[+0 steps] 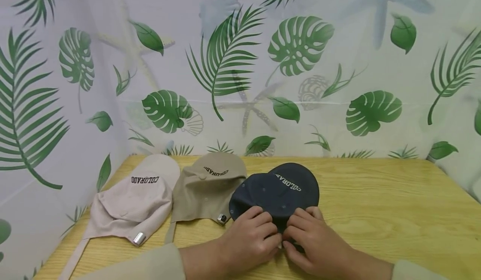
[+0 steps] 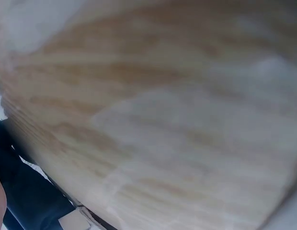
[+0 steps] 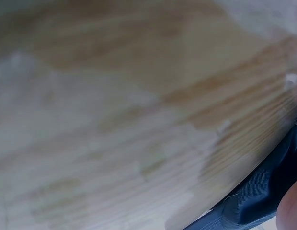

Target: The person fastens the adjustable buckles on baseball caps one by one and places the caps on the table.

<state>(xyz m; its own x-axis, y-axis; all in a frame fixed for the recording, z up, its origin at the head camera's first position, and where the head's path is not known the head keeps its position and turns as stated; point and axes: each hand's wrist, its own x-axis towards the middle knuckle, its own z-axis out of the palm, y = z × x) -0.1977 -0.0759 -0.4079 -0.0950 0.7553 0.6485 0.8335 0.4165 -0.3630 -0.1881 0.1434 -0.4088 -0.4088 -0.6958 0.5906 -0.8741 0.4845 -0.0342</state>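
A navy baseball cap (image 1: 263, 194) with white lettering COLORADO on its brim lies on the table, brim pointing away. At its near edge my left hand (image 1: 253, 238) grips the fabric with curled fingers. Close beside it, my right hand (image 1: 313, 238) pinches the same edge, its thumb low. Both hands hide the back of the cap and its strap. In the left wrist view the cap's dark fabric (image 2: 31, 191) shows in the lower left corner. The right wrist view has the navy fabric (image 3: 256, 196) at lower right, with a fingertip (image 3: 290, 211) against it.
To the left lie a khaki cap (image 1: 206, 192) and a pale pinkish cap (image 1: 129, 207), each with a metal buckle and a loose strap. They sit on a wood-grain table (image 1: 387, 205). A leaf-printed cloth (image 1: 240, 63) hangs behind and at the sides.
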